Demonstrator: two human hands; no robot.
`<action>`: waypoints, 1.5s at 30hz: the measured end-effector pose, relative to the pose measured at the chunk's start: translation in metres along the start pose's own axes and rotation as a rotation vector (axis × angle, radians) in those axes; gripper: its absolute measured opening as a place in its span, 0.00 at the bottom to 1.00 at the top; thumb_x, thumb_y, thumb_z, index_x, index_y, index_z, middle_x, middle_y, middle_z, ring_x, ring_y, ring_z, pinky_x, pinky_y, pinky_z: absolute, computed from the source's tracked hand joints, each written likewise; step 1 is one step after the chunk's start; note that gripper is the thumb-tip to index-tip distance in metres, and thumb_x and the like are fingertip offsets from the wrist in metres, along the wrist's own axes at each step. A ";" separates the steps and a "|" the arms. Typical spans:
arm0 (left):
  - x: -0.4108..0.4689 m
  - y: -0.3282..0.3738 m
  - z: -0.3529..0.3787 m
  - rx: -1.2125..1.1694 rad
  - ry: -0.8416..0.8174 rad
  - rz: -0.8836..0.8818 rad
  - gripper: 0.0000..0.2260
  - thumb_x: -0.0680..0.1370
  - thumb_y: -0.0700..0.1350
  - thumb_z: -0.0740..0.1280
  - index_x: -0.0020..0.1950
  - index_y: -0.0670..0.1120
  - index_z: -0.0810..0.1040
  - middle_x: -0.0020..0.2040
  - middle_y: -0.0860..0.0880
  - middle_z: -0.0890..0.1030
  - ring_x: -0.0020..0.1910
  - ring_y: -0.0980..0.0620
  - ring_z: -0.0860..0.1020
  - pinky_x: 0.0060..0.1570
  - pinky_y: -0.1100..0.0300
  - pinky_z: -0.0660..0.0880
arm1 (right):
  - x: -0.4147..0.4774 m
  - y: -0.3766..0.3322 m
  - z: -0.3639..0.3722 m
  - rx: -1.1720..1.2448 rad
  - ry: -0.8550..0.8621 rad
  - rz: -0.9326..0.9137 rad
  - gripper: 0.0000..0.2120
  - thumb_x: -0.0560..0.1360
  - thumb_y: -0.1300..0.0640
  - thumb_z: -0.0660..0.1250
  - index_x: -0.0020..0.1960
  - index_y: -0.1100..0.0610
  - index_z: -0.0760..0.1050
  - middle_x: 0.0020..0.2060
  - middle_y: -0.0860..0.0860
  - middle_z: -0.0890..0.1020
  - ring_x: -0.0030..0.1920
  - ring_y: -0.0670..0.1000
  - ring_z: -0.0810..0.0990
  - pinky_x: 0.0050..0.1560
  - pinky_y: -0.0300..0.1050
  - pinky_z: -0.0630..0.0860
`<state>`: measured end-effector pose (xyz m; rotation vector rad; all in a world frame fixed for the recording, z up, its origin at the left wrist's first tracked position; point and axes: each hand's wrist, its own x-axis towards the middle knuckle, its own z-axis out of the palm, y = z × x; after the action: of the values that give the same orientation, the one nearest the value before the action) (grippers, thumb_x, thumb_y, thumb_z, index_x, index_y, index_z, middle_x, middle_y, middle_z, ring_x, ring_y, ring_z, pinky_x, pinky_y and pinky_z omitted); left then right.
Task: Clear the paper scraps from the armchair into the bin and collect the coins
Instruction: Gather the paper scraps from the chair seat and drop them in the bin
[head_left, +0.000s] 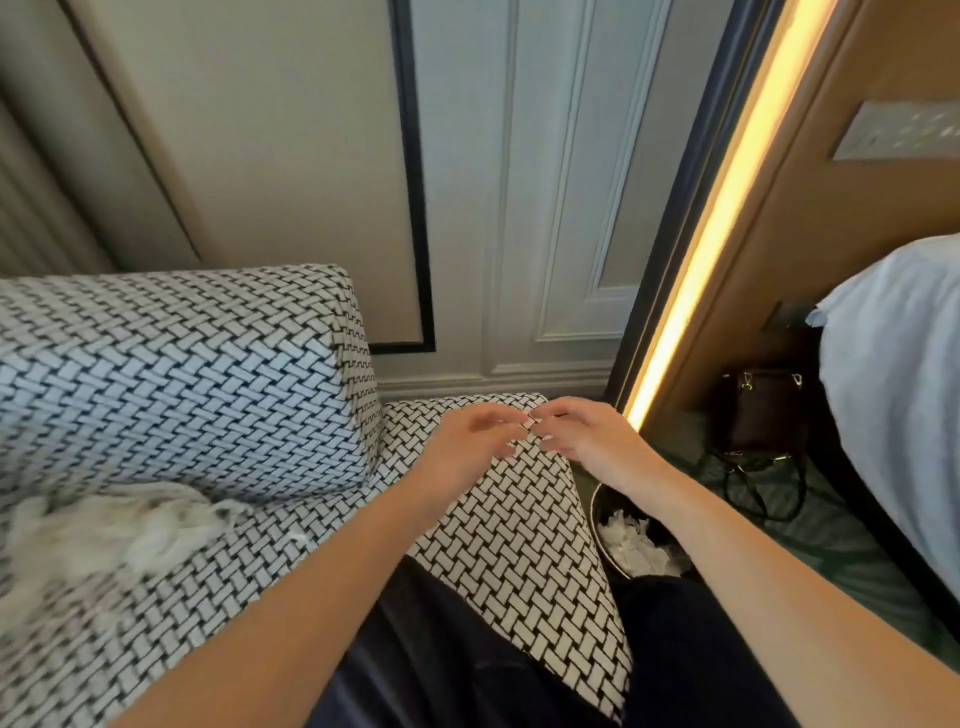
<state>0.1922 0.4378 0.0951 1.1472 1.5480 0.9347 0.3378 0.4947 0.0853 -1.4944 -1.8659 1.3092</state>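
Armchair (519, 519) of basket-weave fabric under left hand (467, 441), right hand (587, 434)

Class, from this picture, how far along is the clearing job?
Done: paper scraps lie in the bin beside the armchair. In hand: the left hand and right hand pinch a small item together above the chair arm; coin or scrap, too small to tell. Left: no scraps or coins show on the visible fabric; a white throw hides some seat.
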 end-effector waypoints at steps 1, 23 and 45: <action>-0.009 -0.001 -0.012 -0.012 0.025 0.004 0.05 0.76 0.46 0.67 0.50 0.54 0.80 0.51 0.55 0.82 0.48 0.57 0.80 0.56 0.59 0.73 | -0.004 -0.012 0.011 -0.018 -0.025 -0.035 0.12 0.77 0.54 0.63 0.59 0.52 0.77 0.55 0.48 0.79 0.50 0.43 0.80 0.58 0.42 0.74; -0.123 -0.138 -0.221 -0.147 0.609 -0.218 0.07 0.76 0.41 0.65 0.48 0.52 0.79 0.51 0.51 0.82 0.46 0.54 0.80 0.54 0.56 0.76 | -0.010 -0.115 0.286 -0.230 -0.505 -0.308 0.13 0.79 0.56 0.59 0.61 0.56 0.76 0.57 0.51 0.80 0.50 0.48 0.79 0.47 0.38 0.74; -0.118 -0.206 -0.247 -0.256 0.781 -0.358 0.09 0.77 0.37 0.64 0.50 0.47 0.80 0.50 0.53 0.80 0.52 0.53 0.78 0.54 0.61 0.74 | 0.038 -0.073 0.357 -0.661 -0.435 -0.494 0.21 0.79 0.48 0.57 0.70 0.54 0.70 0.71 0.52 0.68 0.73 0.54 0.60 0.73 0.56 0.57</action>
<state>-0.0822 0.2612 -0.0079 0.2897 2.0705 1.3641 0.0077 0.3846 -0.0297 -0.9096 -2.9155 0.8555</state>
